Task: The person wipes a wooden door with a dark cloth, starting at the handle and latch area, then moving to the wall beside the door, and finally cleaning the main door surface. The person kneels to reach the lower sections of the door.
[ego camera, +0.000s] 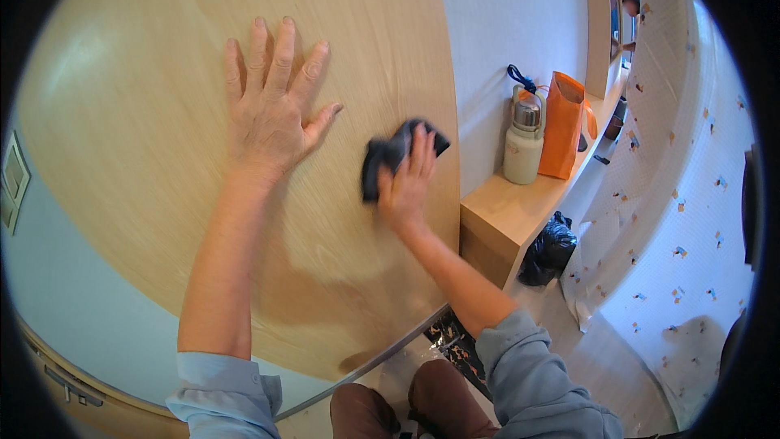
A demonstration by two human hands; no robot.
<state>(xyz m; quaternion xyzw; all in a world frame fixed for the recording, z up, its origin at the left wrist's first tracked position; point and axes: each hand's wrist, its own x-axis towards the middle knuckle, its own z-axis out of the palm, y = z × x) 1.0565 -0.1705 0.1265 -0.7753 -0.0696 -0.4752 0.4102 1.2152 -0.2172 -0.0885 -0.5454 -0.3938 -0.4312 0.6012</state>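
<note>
My left hand point(268, 97) lies flat with fingers spread on a light wood-grain panel point(341, 244), holding nothing. To its right, my right hand point(408, 186) presses a dark, bunched cloth point(396, 149) against the same panel, near the panel's right edge. The cloth and the right hand are slightly blurred. Part of the cloth is hidden under the palm and fingers.
A wooden shelf point(503, 210) at the right bears a pale flask point(523, 149) and an orange bag point(560, 128). Below sits a black plastic bag point(548, 250). Patterned sheeting point(676, 244) hangs at far right. Part of a person point(631, 5) shows at the upper right.
</note>
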